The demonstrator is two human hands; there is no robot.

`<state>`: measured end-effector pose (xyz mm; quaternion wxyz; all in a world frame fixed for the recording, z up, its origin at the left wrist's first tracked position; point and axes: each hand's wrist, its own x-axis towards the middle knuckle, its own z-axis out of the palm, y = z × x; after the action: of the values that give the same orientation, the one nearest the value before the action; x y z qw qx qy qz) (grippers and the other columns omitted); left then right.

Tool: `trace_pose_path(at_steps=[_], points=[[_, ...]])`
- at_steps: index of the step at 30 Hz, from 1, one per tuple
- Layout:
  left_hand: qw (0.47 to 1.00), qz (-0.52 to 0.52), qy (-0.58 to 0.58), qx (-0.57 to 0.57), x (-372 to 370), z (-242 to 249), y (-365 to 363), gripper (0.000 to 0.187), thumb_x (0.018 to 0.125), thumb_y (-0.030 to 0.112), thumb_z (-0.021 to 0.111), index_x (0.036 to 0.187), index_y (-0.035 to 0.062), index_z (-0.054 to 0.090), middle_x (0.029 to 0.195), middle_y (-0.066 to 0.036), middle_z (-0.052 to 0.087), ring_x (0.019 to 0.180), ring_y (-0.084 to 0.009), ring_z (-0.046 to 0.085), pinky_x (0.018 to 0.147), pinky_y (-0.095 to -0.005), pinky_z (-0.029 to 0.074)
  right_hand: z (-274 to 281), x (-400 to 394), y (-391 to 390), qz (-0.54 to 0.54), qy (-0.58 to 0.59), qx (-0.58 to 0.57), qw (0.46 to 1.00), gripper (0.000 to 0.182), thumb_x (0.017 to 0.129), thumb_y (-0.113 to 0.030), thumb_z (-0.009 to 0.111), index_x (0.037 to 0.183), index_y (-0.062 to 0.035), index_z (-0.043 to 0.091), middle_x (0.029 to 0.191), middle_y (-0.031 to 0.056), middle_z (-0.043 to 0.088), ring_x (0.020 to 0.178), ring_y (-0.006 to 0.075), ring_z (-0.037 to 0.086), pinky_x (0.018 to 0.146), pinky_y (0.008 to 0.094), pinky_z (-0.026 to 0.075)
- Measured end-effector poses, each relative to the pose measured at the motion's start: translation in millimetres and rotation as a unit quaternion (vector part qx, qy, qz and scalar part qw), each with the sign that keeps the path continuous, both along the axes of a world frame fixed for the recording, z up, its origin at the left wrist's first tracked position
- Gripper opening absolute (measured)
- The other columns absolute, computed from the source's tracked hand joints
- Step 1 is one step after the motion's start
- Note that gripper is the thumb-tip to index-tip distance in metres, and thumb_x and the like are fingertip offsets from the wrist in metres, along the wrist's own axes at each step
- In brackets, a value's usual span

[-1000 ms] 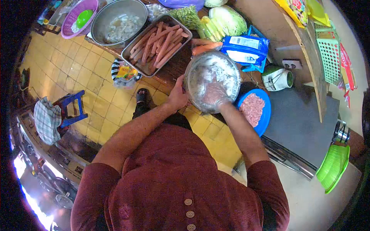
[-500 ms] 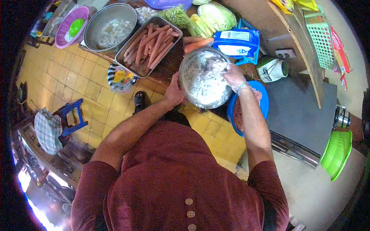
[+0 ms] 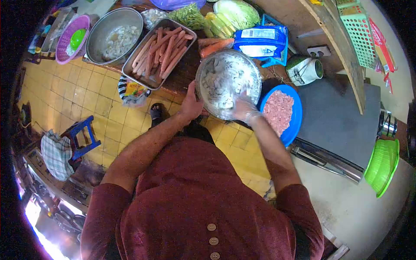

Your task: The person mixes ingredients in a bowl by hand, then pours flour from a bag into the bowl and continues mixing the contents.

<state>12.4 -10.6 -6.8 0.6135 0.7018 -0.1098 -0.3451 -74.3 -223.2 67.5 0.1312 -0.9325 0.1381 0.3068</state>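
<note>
A round metal bowl (image 3: 208, 93) of white flour with coated pieces in it sits at the counter's front edge. My left hand (image 3: 191, 105) grips its left rim, the thumb up along the side. Wearing a clear plastic glove, my right hand (image 3: 245, 108) is down in the flour at the bowl's lower right. Motion smears its fingers, so what they hold, if anything, does not show. Right of the bowl, a blue basin (image 3: 296, 119) contains pink minced meat (image 3: 278, 112), partly behind my right wrist.
Left of the bowl stand a metal tray (image 3: 130, 74) of sausage-like sticks, a metal pot (image 3: 92, 45) with pale pieces and a purple basket (image 3: 63, 48). Behind are carrots (image 3: 216, 47), cabbage (image 3: 238, 17) and a blue-white package (image 3: 260, 41). A blue stool (image 3: 86, 134) stands on the floor.
My right hand has moved left and down from the bowl's right rim into its lower right part. More of the minced meat shows. The view has shifted slightly.
</note>
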Motion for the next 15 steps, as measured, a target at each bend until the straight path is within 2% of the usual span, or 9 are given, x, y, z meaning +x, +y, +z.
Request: trace_pose_path(at_steps=[1, 3, 5, 7, 9, 11, 12, 13, 15], points=[[0.995, -0.004, -0.099, 0.024, -2.6, -6.7, 0.3, 0.069, 0.093, 0.007, 0.057, 0.149, 0.0086, 0.016, 0.135, -0.021, 0.049, 0.109, -0.0303, 0.061, 0.083, -0.0391, 0.058, -21.7, 3.2, 4.1, 0.043, -0.058, -0.075, 0.995, 0.115, 0.069, -0.047, 0.079, 0.156, -0.0103, 0.014, 0.142, 0.0454, 0.026, 0.139, 0.0581, 0.015, 0.115, 0.0541, 0.025], [0.979, -0.007, -0.199, 0.050, 1.1, -0.8, 0.7, 0.069, 0.094, 0.007, 0.056, 0.149, 0.0087, 0.015, 0.136, -0.021, 0.049, 0.106, -0.0311, 0.063, 0.077, -0.0395, 0.061, -6.1, 27.8, 33.6, -0.054, -0.026, -0.146, 0.987, 0.113, 0.067, -0.041, 0.080, 0.156, -0.0124, 0.015, 0.145, 0.0430, 0.024, 0.131, 0.0578, 0.033, 0.109, 0.0502, 0.037], [0.996, -0.021, 0.088, -0.025, 5.6, 32.9, 1.2, 0.073, 0.095, 0.006, 0.057, 0.149, 0.0066, 0.009, 0.141, -0.018, 0.044, 0.112, -0.0312, 0.060, 0.085, -0.0390, 0.059, -23.3, 30.6, 29.7, -0.113, -0.086, -0.125, 0.982, 0.105, 0.067, -0.040, 0.080, 0.152, -0.0144, 0.026, 0.146, 0.0405, 0.025, 0.131, 0.0543, 0.036, 0.108, 0.0493, 0.037], [0.991, -0.033, 0.124, -0.022, 8.7, 50.7, 2.6, 0.074, 0.094, 0.005, 0.058, 0.150, 0.0080, 0.009, 0.141, -0.018, 0.044, 0.110, -0.0309, 0.061, 0.079, -0.0387, 0.061, -61.2, 30.0, 2.4, -0.167, -0.147, -0.112, 0.968, 0.097, 0.066, -0.039, 0.080, 0.149, -0.0164, 0.036, 0.147, 0.0381, 0.027, 0.131, 0.0507, 0.039, 0.108, 0.0484, 0.038], [0.987, -0.032, 0.157, -0.022, 12.1, 44.3, 3.0, 0.074, 0.094, 0.005, 0.058, 0.150, 0.0094, 0.009, 0.141, -0.018, 0.044, 0.108, -0.0306, 0.062, 0.074, -0.0384, 0.063, -114.8, 21.6, -45.4, -0.154, -0.231, 0.034, 0.960, 0.074, 0.066, -0.029, 0.080, 0.131, -0.0049, 0.055, 0.132, 0.0288, 0.053, 0.123, 0.0415, 0.051, 0.100, 0.0445, 0.045], [0.997, -0.033, 0.072, -0.008, 8.1, 12.9, 1.2, 0.074, 0.094, 0.005, 0.058, 0.150, 0.0132, 0.010, 0.141, -0.017, 0.044, 0.105, -0.0303, 0.063, 0.067, -0.0380, 0.064, -41.5, 31.1, -38.1, -0.310, -0.212, 0.183, 0.909, 0.054, 0.069, -0.017, 0.075, 0.118, 0.0024, 0.061, 0.111, 0.0203, 0.067, 0.105, 0.0319, 0.064, 0.090, 0.0378, 0.052], [0.997, -0.034, 0.072, -0.011, 8.0, 14.0, 1.8, 0.074, 0.094, 0.005, 0.058, 0.150, 0.0132, 0.010, 0.141, -0.017, 0.044, 0.105, -0.0303, 0.063, 0.067, -0.0380, 0.064, -30.9, 29.6, -49.9, -0.276, -0.228, 0.296, 0.886, 0.046, 0.073, -0.005, 0.068, 0.118, 0.0032, 0.061, 0.106, 0.0163, 0.069, 0.090, 0.0276, 0.068, 0.082, 0.0347, 0.055], [0.996, -0.036, 0.086, -0.007, 7.8, 16.1, 2.3, 0.074, 0.094, 0.004, 0.058, 0.150, 0.0141, 0.011, 0.141, -0.016, 0.043, 0.105, -0.0305, 0.063, 0.068, -0.0390, 0.064, -15.0, 29.4, -51.6, -0.275, -0.229, 0.294, 0.886, 0.046, 0.073, -0.005, 0.068, 0.118, 0.0032, 0.061, 0.106, 0.0163, 0.069, 0.090, 0.0276, 0.068, 0.082, 0.0347, 0.055], [0.994, -0.037, 0.099, -0.003, 8.7, 15.5, 3.9, 0.074, 0.094, 0.004, 0.058, 0.150, 0.0149, 0.011, 0.142, -0.016, 0.043, 0.104, -0.0308, 0.064, 0.069, -0.0401, 0.064, 29.4, 32.5, -44.9, -0.395, -0.194, 0.483, 0.757, 0.045, 0.072, 0.002, 0.065, 0.117, 0.0032, 0.061, 0.107, 0.0142, 0.069, 0.092, 0.0246, 0.068, 0.082, 0.0354, 0.055]])
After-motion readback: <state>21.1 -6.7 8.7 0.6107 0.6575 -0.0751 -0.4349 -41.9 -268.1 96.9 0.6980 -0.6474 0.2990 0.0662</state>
